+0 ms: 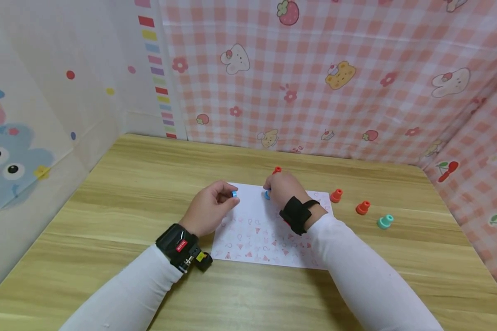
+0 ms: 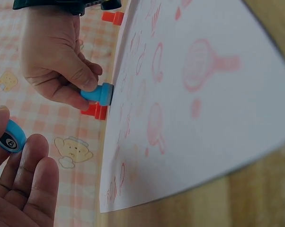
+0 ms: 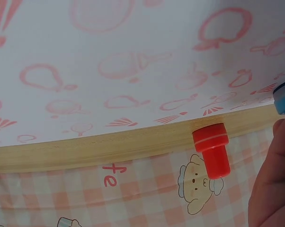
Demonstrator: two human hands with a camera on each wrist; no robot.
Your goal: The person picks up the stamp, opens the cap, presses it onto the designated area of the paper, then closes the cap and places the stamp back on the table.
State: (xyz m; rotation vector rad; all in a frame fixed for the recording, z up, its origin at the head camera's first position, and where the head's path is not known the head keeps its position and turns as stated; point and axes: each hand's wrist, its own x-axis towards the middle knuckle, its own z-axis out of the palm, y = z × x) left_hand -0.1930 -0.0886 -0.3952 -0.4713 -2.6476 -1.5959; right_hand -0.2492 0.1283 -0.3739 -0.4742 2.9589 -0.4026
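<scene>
My left hand (image 1: 207,209) pinches a small blue cap (image 1: 234,194) between thumb and fingers, over the left edge of a white paper sheet (image 1: 251,202). In the left wrist view the cap's end shows a round black-and-white ball picture. Thumb and fingers of my right hand (image 1: 289,189) grip a blue toy stamp (image 2: 101,93) by its narrow handle. Its wide end faces down, right at the paper's surface near the far edge. Rows of pink and red prints, such as rackets and shuttlecocks, cover much of the sheet; its upper left part is plain white.
A red stamp (image 1: 277,169) stands beyond the paper, partly behind my right hand. To the sheet's right stand two more red stamps (image 1: 337,196) (image 1: 363,208) and a teal stamp (image 1: 385,222). Patterned curtains (image 1: 306,105) border the wooden table (image 1: 248,294).
</scene>
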